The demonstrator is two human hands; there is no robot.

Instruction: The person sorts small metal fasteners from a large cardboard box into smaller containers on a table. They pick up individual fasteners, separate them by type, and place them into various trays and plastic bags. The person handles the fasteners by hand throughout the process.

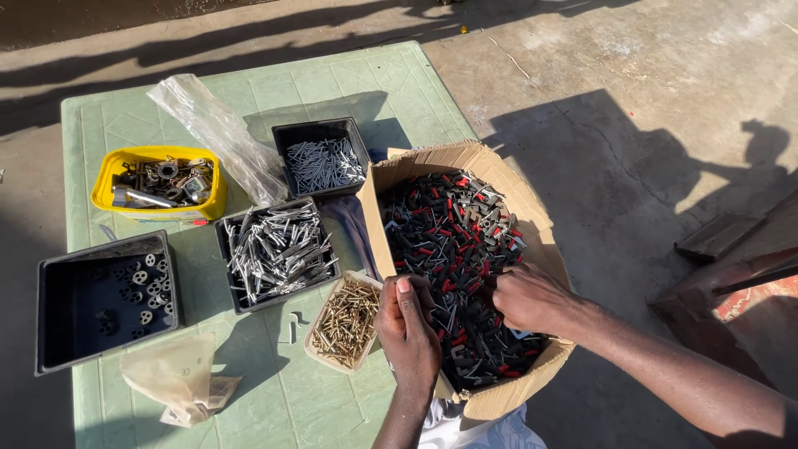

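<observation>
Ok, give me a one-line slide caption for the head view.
Both hands, left and right, dig into a cardboard box of mixed black and red hardware beside trays of screws on a green table.

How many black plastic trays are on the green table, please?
3. One black tray at the left edge holds washers, one in the middle holds long metal anchors, one further back holds nails. None seems hidden.

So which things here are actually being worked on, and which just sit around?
In hand:
left hand
right hand
brown cardboard box of black and red fasteners

Lying about:
yellow plastic tub
black trays of silver nails
clear plastic bag
</observation>
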